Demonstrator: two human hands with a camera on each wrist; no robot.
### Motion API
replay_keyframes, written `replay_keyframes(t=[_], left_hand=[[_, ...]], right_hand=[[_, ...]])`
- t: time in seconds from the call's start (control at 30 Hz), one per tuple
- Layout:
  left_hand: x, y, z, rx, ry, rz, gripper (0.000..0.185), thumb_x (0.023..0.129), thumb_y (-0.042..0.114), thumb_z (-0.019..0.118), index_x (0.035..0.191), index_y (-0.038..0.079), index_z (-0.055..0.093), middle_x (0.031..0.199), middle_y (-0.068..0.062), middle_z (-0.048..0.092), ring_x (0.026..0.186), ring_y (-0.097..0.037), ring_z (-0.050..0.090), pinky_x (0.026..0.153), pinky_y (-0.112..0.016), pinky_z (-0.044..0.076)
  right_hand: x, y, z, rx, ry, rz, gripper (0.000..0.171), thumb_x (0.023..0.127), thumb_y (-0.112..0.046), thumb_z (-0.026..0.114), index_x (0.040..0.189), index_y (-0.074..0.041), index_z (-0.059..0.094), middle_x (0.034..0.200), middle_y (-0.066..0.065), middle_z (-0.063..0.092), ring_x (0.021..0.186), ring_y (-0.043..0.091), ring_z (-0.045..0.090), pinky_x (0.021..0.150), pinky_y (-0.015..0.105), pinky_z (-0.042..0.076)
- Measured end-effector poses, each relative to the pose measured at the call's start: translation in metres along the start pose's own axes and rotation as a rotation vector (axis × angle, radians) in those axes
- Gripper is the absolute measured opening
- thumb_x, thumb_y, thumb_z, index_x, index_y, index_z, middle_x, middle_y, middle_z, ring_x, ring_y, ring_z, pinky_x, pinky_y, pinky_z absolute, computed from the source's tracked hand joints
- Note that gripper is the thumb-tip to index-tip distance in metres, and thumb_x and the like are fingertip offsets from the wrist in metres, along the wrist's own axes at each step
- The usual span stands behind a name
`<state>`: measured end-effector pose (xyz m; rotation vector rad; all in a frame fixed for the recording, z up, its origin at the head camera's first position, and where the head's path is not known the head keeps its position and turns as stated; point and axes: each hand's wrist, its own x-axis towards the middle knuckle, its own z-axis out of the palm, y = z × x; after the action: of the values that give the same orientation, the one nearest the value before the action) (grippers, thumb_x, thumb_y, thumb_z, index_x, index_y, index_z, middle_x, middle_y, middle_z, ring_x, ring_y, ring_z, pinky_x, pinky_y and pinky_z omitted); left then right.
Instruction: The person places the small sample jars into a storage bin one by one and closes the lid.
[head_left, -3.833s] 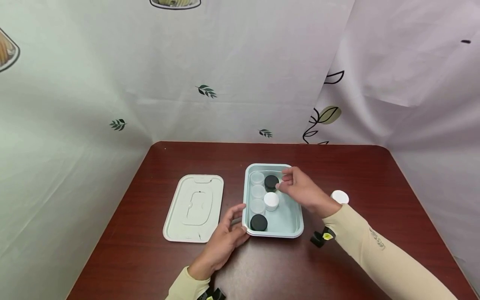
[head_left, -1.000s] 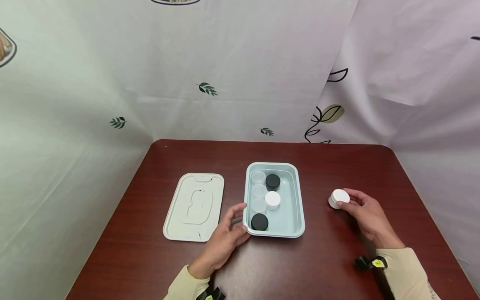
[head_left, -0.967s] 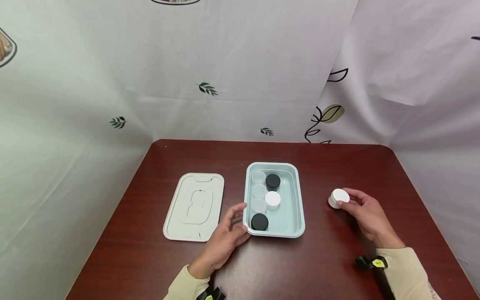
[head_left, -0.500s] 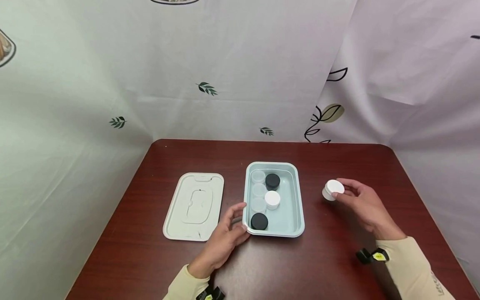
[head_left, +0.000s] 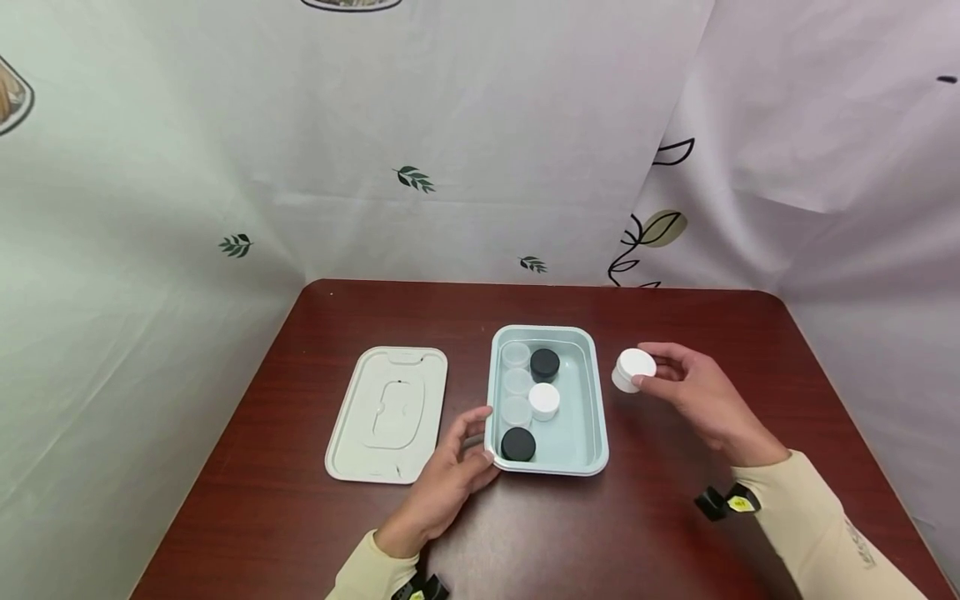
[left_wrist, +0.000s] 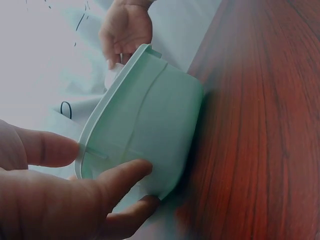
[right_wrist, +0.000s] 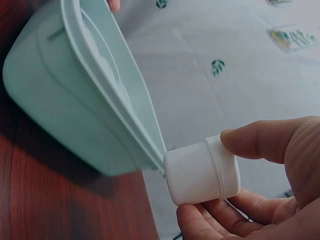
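We saw a makeshift recording booth rather than a lived-in room: printed sheets [head_left: 420, 150] with leaf patterns hung as walls on the far, left and right sides, closing in a single dark red wooden table [head_left: 675, 317] with rounded corners.

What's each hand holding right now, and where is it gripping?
The right hand pinches a small white jar by its lid end, off the table. The left hand grips the near-left corner of the pale green tray.
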<state>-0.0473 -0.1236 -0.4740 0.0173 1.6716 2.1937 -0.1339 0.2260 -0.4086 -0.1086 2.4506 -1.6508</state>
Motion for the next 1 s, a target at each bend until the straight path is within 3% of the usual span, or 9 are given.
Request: replay_keyframes(t=[0.2,0.53,0.77,1.0], left_hand=[[0.0,0.001,0.0,-0.004,0.0,0.001,0.061,0.104,-0.002,0.049,0.161,0.008,0.03,0.156,-0.026,0.031,0.134,-0.025,0.055,0.105,-0.033,0.051],[-0.001,0.001,0.0,-0.007,-0.004,-0.003,0.061,0.104,-0.002,0.049,0.161,0.008,0.03,0.156,-0.026,0.032,0.136,-0.026,0.054,0.104,-0.033,0.052],[-0.001,0.001,0.0,-0.003,-0.001,-0.008,0.061,0.104,-0.002,0.049,0.161,0.009,0.03,0.156,-0.026,0.033,0.137,-0.026,0.053,0.104,-0.033,0.052],[-0.001,0.002,0.0,-0.002,0.003,-0.005,0.061,0.104,-0.002,0.049,0.161,0.008,0.03,0.155,-0.026,0.033,0.135,-0.025,0.054,0.103,-0.032,0.052]], right_hand=[[0.003,-0.014,0.016,-0.008,-0.036,0.002,0.061,0.095,-0.015,0.079,0.147,0.002,0.054,0.136,0.023,0.064,0.105,0.006,0.069,0.086,0.019,0.057],[0.003,-0.02,0.043,-0.026,-0.113,0.014,0.059,0.092,-0.017,0.082,0.144,-0.001,0.058,0.128,0.019,0.071,0.111,0.022,0.071,0.086,0.025,0.058],[-0.002,-0.019,0.057,-0.005,-0.158,0.039,0.058,0.091,-0.017,0.083,0.141,-0.002,0.059,0.125,0.016,0.072,0.11,0.023,0.071,0.086,0.028,0.059],[-0.002,-0.019,0.067,0.012,-0.201,0.007,0.056,0.088,-0.011,0.083,0.137,0.003,0.061,0.12,0.018,0.072,0.105,0.024,0.072,0.082,0.024,0.058]])
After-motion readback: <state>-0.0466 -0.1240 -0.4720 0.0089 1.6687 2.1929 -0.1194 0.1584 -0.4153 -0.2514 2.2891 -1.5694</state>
